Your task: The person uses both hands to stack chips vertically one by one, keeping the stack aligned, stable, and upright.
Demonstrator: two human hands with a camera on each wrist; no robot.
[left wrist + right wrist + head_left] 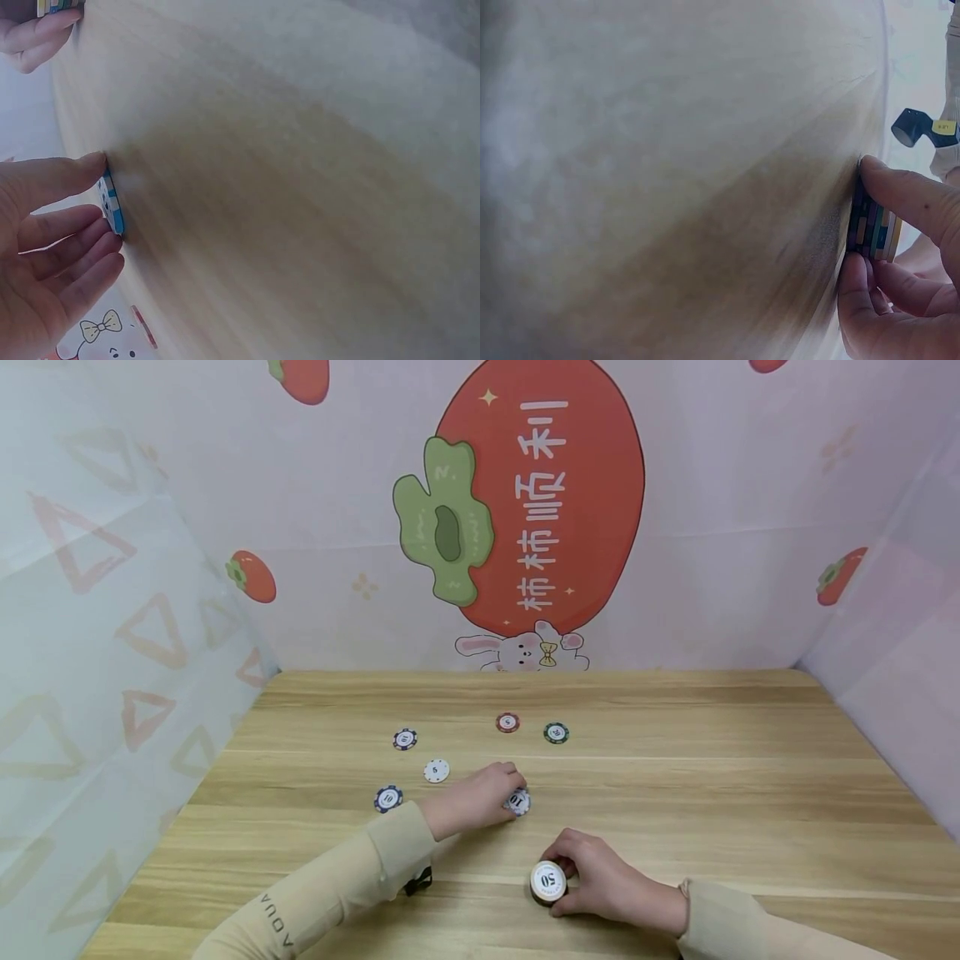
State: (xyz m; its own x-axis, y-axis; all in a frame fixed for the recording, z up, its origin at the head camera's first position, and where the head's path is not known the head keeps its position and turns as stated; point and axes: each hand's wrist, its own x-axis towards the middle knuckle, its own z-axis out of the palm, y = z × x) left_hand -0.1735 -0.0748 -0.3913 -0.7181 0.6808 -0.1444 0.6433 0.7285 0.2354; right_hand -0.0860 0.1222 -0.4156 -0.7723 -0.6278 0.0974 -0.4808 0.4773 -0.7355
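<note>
My left hand [480, 797] pinches a poker chip [517, 802] marked 10 between thumb and fingers. In the left wrist view this chip [112, 201] shows a blue and white edge, tilted close over the wooden table. Nearer to me, my right hand [600, 881] holds a stack of poker chips [548, 882] topped by a white one marked 50. In the right wrist view the thumb and fingers grip the sides of the stack [872, 229], whose edges show several colours. The stack stands at the tabletop.
Several single chips lie flat on the table [712, 793]: a red chip [507, 722], a green chip [557, 732], a white chip [437, 770], and two blue chips marked 10, one farther back [405, 739], one nearer [388, 798]. A printed cloth wall [712, 593] borders the back.
</note>
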